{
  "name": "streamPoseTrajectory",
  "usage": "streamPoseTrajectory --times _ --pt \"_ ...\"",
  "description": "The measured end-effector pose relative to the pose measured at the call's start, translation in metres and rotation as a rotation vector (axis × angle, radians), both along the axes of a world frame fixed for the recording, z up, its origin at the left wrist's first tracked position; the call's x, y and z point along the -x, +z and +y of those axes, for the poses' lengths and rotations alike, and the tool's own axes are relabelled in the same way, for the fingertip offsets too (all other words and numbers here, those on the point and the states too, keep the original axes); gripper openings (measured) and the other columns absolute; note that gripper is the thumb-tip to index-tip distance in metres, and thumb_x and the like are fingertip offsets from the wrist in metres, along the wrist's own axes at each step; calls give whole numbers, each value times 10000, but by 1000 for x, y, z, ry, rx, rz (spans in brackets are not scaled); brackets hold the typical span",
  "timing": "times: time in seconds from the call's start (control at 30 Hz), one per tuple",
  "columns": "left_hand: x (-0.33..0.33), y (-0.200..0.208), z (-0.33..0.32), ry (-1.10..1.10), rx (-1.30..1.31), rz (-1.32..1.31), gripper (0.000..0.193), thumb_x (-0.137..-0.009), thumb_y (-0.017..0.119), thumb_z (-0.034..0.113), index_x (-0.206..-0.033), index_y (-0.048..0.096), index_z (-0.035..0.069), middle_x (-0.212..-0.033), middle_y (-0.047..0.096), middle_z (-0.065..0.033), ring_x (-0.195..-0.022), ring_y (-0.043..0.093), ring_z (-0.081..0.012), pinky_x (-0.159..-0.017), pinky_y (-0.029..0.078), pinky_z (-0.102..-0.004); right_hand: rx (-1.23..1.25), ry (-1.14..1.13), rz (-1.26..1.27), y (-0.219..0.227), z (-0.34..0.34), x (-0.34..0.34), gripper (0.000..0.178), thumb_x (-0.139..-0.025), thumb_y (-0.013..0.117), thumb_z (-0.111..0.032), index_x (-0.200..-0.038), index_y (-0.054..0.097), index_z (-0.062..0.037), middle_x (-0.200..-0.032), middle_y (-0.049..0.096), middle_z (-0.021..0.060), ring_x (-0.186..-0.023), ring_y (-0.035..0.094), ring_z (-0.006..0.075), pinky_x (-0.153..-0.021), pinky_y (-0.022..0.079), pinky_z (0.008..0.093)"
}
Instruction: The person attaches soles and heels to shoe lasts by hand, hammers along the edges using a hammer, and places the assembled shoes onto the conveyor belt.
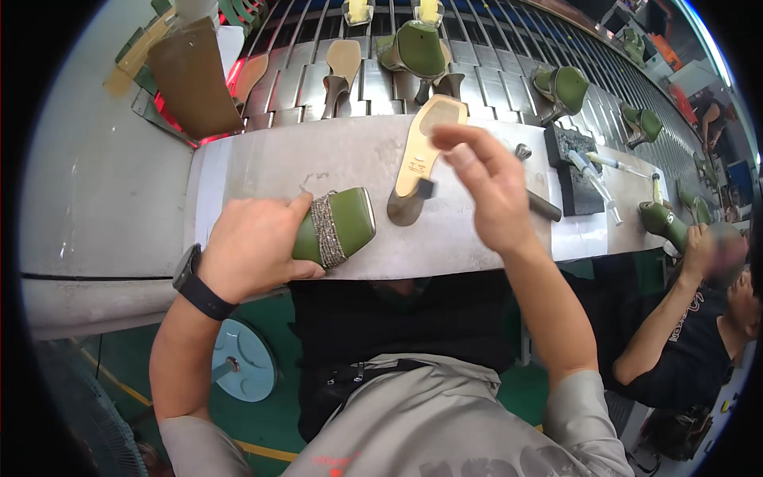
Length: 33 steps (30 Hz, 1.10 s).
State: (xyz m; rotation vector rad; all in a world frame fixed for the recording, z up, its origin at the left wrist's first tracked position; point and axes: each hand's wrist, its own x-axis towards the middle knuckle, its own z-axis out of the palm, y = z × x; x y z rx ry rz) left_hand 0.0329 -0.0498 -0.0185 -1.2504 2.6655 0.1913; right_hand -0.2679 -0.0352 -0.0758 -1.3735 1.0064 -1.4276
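Observation:
My left hand (258, 242) is wrapped round a green square-toed shoe (353, 221) with a glittery strap (324, 230) across it, its toe pointing right; the rest of the shoe is hidden under my palm. To the right, my right hand (499, 191) is raised over the bench with its fingers stretched out and thumb apart, and nothing shows in it. Beneath and left of its fingertips lies a tan shoe sole piece (415, 159) with a grey-brown heel (405, 209). A small black block (427, 188) rests at its heel end.
A hammer-like tool with a dark handle (544, 207) lies right of my right hand. Beyond it are a black block (574, 171) and syringes (598, 187). Behind the bench (262, 171), a slatted conveyor (373, 87) carries several shoes. A co-worker (691, 318) sits at right.

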Motion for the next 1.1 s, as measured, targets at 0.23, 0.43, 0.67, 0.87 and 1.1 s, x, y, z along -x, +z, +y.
streamPoseTrajectory --times 0.23,0.43,0.67,0.87,1.1 --pt "4 -5 2 -58 87 139 928 -647 949 454 -1375 609 -10 -902 709 -134 -835 707 -354 -724 544 -437 -163 6 -239 -48 -14 -40 357 -1128 568 -323 -1003 693 -13 -762 629 12 -685 546 73 -643 447 240" --pt "-1 -6 -7 -71 44 98 967 -628 922 511 -1376 607 -14 -856 666 -127 -800 672 -353 -710 514 -436 -131 -161 -183 -48 -7 -20 337 -1156 500 -272 -971 623 -19 -632 540 21 -561 458 70 -530 378 251" --pt "-10 -11 -12 -116 26 177 1040 -593 965 433 -1438 568 -26 -901 684 -136 -832 684 -357 -721 533 -447 558 -518 617 -15 38 -31 339 -908 815 -171 -1124 660 40 -920 705 98 -831 654 151 -791 518 282" --pt "-16 -10 -11 -187 17 173 1068 -570 986 315 -1467 531 -44 -968 686 -159 -883 681 -376 -746 548 -461 50 -128 558 -27 87 -119 294 -790 921 -206 -841 675 -53 -658 652 56 -503 614 215 -509 492 357" --pt "-18 -15 -8 -202 51 194 998 -592 961 224 -1452 543 -61 -981 692 -165 -898 685 -370 -761 560 -453 279 -278 747 -46 74 -142 227 -804 837 -105 -812 611 -85 -632 620 55 -510 594 265 -497 442 384"
